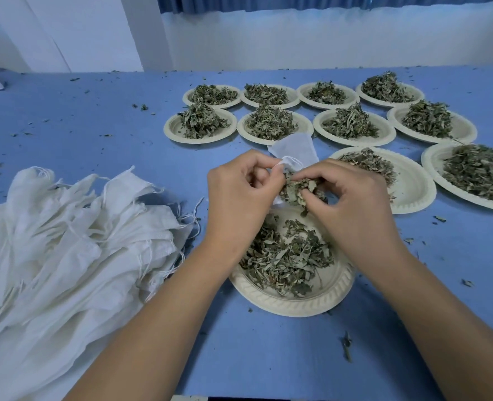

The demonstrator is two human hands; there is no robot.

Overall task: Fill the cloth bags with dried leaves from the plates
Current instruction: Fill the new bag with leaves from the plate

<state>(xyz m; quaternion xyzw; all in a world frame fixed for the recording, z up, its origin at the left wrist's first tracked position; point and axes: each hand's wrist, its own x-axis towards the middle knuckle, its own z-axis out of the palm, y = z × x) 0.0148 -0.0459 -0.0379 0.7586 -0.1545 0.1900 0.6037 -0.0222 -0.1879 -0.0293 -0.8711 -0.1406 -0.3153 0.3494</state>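
A small white cloth bag (296, 150) lies just beyond my hands, its mouth turned toward me. My left hand (236, 204) pinches the rim of that mouth. My right hand (352, 204) grips a clump of dried leaves (297, 189) at the bag's opening. Under both hands sits a cream paper plate (294, 302) with a loose layer of dried green leaves (285, 256). My hands hide most of the bag's mouth.
A heap of white drawstring bags (66, 241) lies at the left on the blue table (95, 120). Several more cream plates piled with leaves (271, 123) fill the far right. Leaf crumbs are scattered over the cloth.
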